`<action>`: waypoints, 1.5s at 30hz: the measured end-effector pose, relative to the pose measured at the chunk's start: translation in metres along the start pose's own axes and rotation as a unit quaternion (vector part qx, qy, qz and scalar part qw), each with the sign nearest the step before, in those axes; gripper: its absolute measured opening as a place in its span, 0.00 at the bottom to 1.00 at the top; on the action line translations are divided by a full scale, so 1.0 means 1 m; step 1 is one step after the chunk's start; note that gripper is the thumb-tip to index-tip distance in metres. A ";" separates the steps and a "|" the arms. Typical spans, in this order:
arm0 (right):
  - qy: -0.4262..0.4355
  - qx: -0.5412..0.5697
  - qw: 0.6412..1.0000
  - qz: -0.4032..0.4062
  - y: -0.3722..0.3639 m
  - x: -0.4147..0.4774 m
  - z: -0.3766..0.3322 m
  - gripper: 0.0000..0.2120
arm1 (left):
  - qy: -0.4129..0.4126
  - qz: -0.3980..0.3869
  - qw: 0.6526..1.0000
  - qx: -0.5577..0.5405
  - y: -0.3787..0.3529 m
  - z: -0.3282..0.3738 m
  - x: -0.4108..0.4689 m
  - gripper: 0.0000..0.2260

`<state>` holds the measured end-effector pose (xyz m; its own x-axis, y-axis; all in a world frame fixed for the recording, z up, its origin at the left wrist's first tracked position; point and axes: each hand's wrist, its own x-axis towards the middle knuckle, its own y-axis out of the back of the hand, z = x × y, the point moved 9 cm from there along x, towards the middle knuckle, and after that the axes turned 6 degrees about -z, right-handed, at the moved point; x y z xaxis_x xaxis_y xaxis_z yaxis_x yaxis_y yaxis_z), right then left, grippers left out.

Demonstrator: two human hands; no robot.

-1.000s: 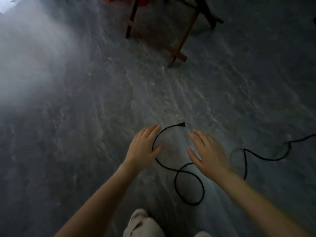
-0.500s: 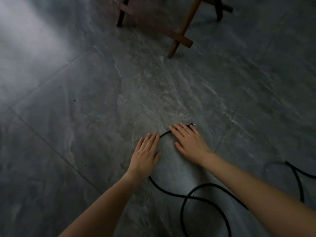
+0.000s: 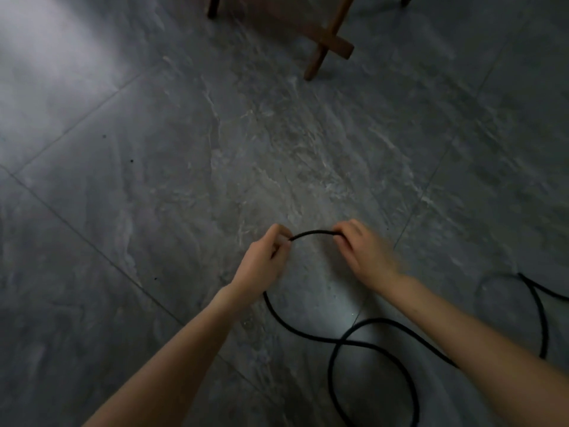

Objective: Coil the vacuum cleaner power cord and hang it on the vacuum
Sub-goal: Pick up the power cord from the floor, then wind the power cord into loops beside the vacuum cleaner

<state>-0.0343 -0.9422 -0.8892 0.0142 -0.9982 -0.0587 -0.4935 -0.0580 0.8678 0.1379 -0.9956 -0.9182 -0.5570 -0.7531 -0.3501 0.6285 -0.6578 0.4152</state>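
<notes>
Gripping the black power cord (image 3: 311,233) in both fists, I watch through the head camera as the left hand (image 3: 263,266) and right hand (image 3: 366,257) each clench a short arch of it just above the grey tiled floor (image 3: 154,180). The plug is not visible; it may be hidden inside the right fist, though I cannot tell. From under the left hand the cord drops to the tiles, curves toward the near edge of the floor, crosses itself in a loose loop (image 3: 369,374) and passes beneath the right forearm. A further length snakes off at the floor's right edge (image 3: 542,318). A wooden stool leg (image 3: 323,47) stands at the far edge; no vacuum is in view. I judge the cord light, limp yet springy, prone to kinking, best taken near its end and fed hand over hand into even loops.
</notes>
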 end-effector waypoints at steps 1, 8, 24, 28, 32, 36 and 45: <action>-0.024 0.023 0.999 0.014 0.009 -0.003 0.002 0.11 | 0.030 0.000 0.998 -0.062 0.001 -0.003 0.000 0.06; -0.071 0.191 0.977 0.058 0.051 -0.010 -0.004 0.02 | 0.057 -0.037 0.946 -0.317 0.001 0.023 -0.001 0.15; -0.140 0.308 0.927 0.161 0.424 -0.094 -0.205 0.08 | 0.000 -0.052 0.967 -0.250 0.169 0.412 -0.168 0.14; -0.150 0.312 0.917 0.197 0.570 -0.133 -0.287 0.07 | -0.011 -0.067 0.975 -0.212 0.224 0.564 -0.236 0.15; -0.152 0.327 0.901 0.241 0.718 -0.177 -0.373 0.08 | -0.052 -0.085 0.977 -0.186 0.279 0.724 -0.310 0.15; -0.153 0.336 0.888 0.273 0.821 -0.221 -0.439 0.06 | -0.091 -0.101 0.975 -0.174 0.314 0.842 -0.377 0.15; -0.145 0.281 0.854 0.414 0.918 -0.325 -0.493 0.04 | -0.194 -0.194 0.950 -0.150 0.292 0.953 -0.464 0.14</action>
<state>-0.0632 -0.6790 0.1697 -0.7175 -0.6427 0.2686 -0.5705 0.7634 0.3029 0.0621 -0.8281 0.1661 -0.8996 -0.4314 -0.0682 0.4297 -0.9021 0.0390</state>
